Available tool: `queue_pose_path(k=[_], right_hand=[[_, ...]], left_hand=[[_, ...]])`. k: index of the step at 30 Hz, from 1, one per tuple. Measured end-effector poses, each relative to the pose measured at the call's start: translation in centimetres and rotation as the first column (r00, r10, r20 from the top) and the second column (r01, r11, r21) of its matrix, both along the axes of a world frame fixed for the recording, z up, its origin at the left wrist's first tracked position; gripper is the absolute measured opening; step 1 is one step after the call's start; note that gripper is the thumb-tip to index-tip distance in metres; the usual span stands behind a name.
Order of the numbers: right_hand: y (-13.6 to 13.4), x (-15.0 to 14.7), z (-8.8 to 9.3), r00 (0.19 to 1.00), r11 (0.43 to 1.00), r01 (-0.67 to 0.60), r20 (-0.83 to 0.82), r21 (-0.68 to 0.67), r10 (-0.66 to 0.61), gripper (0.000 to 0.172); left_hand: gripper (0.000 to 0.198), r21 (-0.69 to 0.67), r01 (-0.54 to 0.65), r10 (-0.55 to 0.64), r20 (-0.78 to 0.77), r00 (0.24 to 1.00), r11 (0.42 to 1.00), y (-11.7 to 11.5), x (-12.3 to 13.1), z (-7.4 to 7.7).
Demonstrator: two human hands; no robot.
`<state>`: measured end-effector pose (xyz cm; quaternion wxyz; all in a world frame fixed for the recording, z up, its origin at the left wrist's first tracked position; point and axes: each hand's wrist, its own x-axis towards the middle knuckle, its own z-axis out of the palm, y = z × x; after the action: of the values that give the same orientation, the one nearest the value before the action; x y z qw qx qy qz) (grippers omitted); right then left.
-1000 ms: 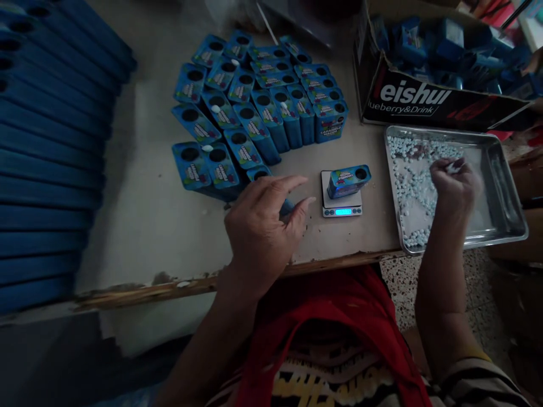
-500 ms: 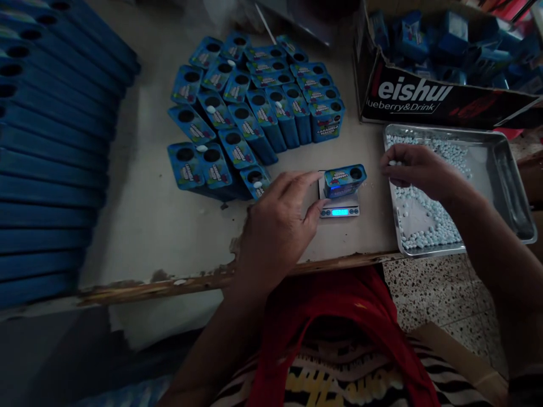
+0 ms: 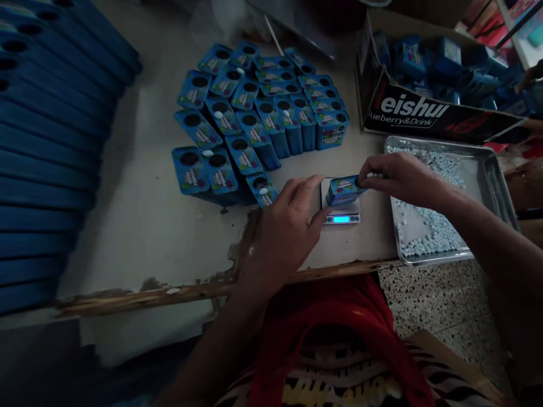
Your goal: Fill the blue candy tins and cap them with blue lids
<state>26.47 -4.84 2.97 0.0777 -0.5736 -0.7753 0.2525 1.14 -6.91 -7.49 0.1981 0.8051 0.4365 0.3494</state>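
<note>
A blue candy box (image 3: 344, 189) with a round hole in its top rests on a small digital scale (image 3: 340, 215) with a lit blue display. Thumb and fingers spread, my left hand (image 3: 292, 223) is at the left side of the scale, holding nothing. My right hand (image 3: 396, 176) is pinched shut on small pale candies at the hole end of the box. More pale candies (image 3: 441, 229) are spread in a metal tray (image 3: 487, 169) under my right forearm. The display digits are too blurred to read.
Several blue boxes (image 3: 241, 152) stand grouped on the table (image 3: 139, 226), a few with a white piece on top. A long stack of blue boxes (image 3: 46, 186) lines the left. A black carton (image 3: 407, 110) of blue boxes is at the back right. The table's front edge (image 3: 169, 291) is chipped.
My right hand has moved left from the tray to the box's hole, carrying candies. My left hand stays beside the scale. The whole view has shifted slightly.
</note>
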Motion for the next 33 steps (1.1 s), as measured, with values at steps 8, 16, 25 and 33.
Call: queue_pose_path(k=[8,16,25,33], right_hand=[[0.2,-0.4,-1.0,0.994,0.995,0.103,0.033,-0.017,-0.102,0.017],[-0.3,3.2,-3.1,0.703,0.864,0.436,-0.505,-0.251,-0.501,0.019],[-5.1,9.1,-5.2,0.108,0.492,0.592,-0.542,-0.638,-0.833,0.016],[-0.7,2.4,-2.8,0.701,0.877,0.278,-0.541,-0.393,-0.465,0.035]], left_hand=[[0.058,-0.01,0.012,-0.012,-0.002,1.0,1.0,0.1,-0.6,0.2],[0.053,-0.044,0.01,-0.011,-0.031,0.999,0.999,-0.2,-0.9,1.0],[0.056,0.012,0.009,-0.008,-0.089,0.996,1.0,0.0,0.3,1.9],[0.056,0.022,-0.042,0.045,-0.12,0.992,0.999,0.1,-0.9,1.4]])
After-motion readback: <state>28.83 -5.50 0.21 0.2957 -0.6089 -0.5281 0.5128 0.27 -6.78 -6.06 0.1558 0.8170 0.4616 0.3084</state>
